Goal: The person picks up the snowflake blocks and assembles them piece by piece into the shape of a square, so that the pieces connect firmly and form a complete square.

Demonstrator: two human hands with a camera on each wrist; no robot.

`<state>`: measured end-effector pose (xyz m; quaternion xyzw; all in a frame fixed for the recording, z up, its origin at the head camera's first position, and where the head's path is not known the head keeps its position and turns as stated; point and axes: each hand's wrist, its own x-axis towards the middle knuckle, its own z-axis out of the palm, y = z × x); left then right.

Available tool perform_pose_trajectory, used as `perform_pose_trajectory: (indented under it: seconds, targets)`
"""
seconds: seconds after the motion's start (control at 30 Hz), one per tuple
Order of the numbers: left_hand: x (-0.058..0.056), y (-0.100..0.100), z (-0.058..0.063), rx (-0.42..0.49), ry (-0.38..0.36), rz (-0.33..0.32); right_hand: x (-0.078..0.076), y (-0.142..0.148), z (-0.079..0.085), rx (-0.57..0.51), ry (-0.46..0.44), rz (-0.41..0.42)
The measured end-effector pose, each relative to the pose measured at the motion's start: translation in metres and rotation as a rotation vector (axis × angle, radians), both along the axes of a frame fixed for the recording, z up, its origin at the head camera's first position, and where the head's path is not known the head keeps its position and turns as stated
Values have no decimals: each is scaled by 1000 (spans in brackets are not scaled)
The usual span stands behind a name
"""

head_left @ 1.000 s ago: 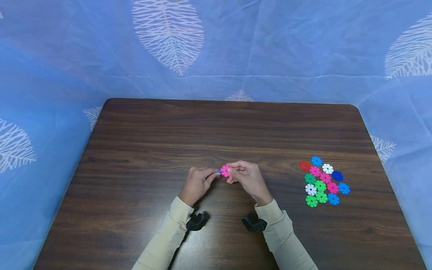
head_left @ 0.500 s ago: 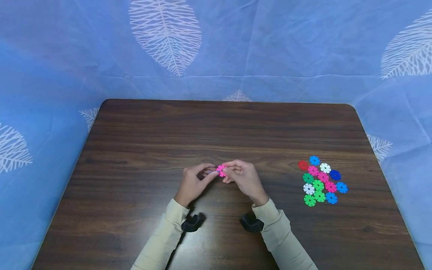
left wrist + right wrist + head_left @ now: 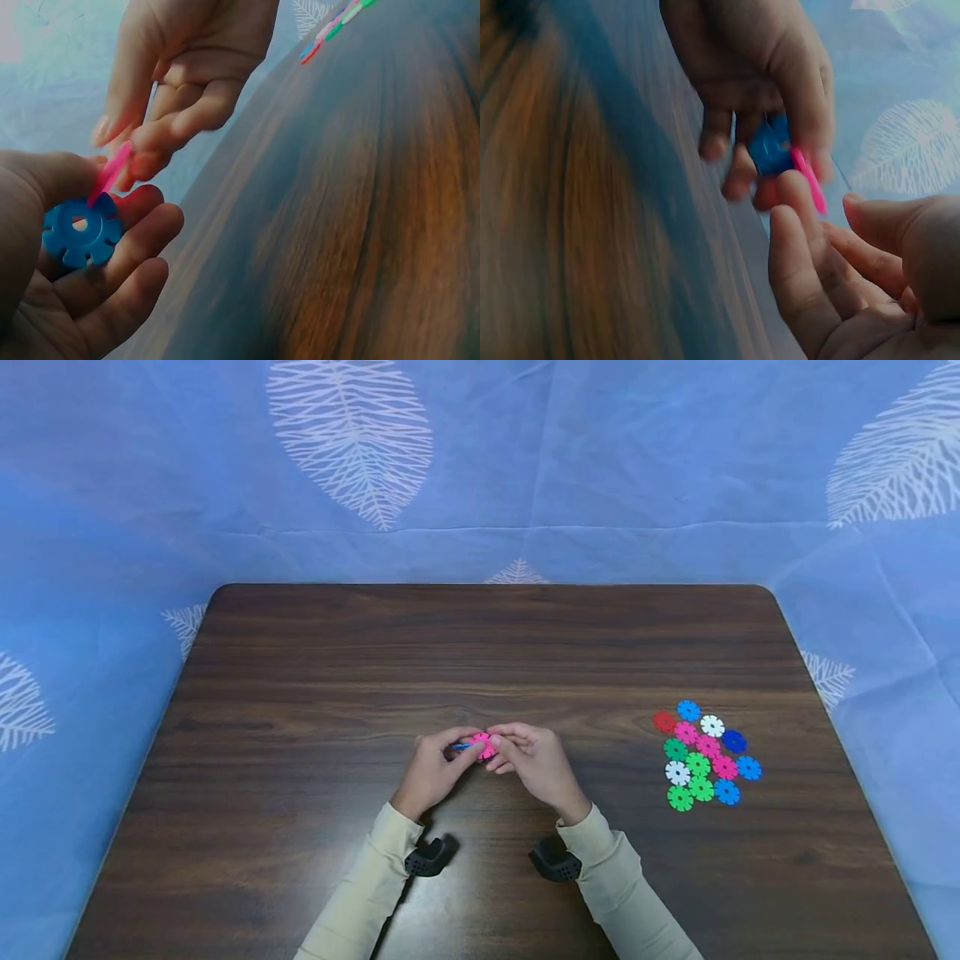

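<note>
My left hand [image 3: 435, 767] holds a blue notched building disc [image 3: 82, 232] against its curled fingers, with the thumb at the joint. A pink notched disc [image 3: 112, 172] stands edge-on at the blue disc's rim, crosswise to it; the two meet at a slot. My right hand [image 3: 536, 764] is at the pink disc's other side. In the right wrist view its fingertips [image 3: 791, 195] are right at the pink disc's edge, while the thumb [image 3: 874, 217] stands apart from it. Both discs are above the table.
Several loose notched discs, among them a red disc [image 3: 664, 722], a white disc [image 3: 712, 726] and a green disc [image 3: 680, 798], lie in a group right of the hands. The dark wooden table [image 3: 337, 652] meets a blue leaf-print cloth [image 3: 600, 452] behind.
Both hands and the discs have moved slightly left in the head view. The left fingers have reset around the blue disc, and the right thumb stands apart from the pink one.
</note>
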<state>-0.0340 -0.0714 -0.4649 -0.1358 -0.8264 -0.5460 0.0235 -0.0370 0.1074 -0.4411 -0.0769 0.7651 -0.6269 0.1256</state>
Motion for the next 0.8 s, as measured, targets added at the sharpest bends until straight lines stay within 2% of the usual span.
perform_pose_trajectory:
  seconds: [0.23, 0.5, 0.63, 0.8]
  targets:
    - [-1, -1, -3, -28, -56, 19, -4, 36, 2, 318, 188, -144]
    - [-2, -1, -2, -26, -53, 11, -2, 82, 1, 518, 388, -255]
    - [-3, 0, -2, -22, -51, 13, 4, 107, 1, 580, 398, -324]
    - [-3, -1, -2, -47, -43, 30, 12, 151, 1, 684, 344, -470]
